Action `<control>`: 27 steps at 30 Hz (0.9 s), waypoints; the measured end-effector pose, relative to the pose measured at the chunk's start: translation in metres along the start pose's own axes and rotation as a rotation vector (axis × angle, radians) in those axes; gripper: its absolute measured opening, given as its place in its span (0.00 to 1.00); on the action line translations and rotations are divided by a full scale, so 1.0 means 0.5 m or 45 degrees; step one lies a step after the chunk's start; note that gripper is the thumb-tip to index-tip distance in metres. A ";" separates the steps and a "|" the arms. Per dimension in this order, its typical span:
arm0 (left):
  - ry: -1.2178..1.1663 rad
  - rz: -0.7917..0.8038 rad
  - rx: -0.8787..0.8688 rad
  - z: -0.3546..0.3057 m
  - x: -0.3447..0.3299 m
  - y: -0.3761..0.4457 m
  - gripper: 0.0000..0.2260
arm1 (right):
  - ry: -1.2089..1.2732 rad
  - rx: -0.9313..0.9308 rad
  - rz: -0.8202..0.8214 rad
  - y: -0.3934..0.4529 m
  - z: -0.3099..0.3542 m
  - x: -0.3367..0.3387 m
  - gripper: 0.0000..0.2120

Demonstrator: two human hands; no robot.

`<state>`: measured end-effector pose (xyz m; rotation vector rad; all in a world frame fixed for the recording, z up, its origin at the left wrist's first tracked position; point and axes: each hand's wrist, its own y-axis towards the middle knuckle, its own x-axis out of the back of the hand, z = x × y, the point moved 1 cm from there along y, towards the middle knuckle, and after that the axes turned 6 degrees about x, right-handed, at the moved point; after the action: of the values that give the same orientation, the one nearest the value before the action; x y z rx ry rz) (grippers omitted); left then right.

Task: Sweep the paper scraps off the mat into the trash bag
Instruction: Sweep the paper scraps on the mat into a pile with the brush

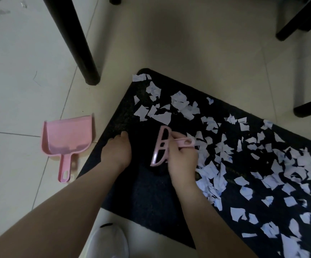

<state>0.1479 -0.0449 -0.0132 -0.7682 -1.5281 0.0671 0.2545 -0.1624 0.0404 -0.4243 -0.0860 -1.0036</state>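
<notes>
The head view looks down at two bare hands over a dark mat (151,192) on the floor. The right hand (182,161) has its fingers curled tight round the handle of a small pink brush (163,146), so this grip is closed on the brush, with the brush head low over the mat. The left hand (118,149) lies on the mat near its edge, with fingers that look mostly straight and holding nothing. The paper scraps (262,164) are spread over the far and right parts of the mat, and the part by the hands is mostly bare. A pink dustpan (67,136) lies on the floor tiles just beside the mat, to the left, and nobody is touching it. Black furniture legs (72,38) stand further off. A white shoe (108,241) shows at the bottom. No trash bag can be seen. The scraps look very light and thin, so they may fly or stick to the fuzzy mat; short soft strokes should work best. The brush looks stiff and light, and the handle is the good place to hold it
</notes>
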 end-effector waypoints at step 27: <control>0.071 0.018 -0.105 -0.016 0.035 0.050 0.13 | 0.070 0.052 0.090 0.099 0.039 -0.081 0.06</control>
<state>0.1672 -0.0202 -0.0092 -0.8400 -1.4798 -0.0070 0.2763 -0.0998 0.0323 -0.3601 -0.0419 -0.9419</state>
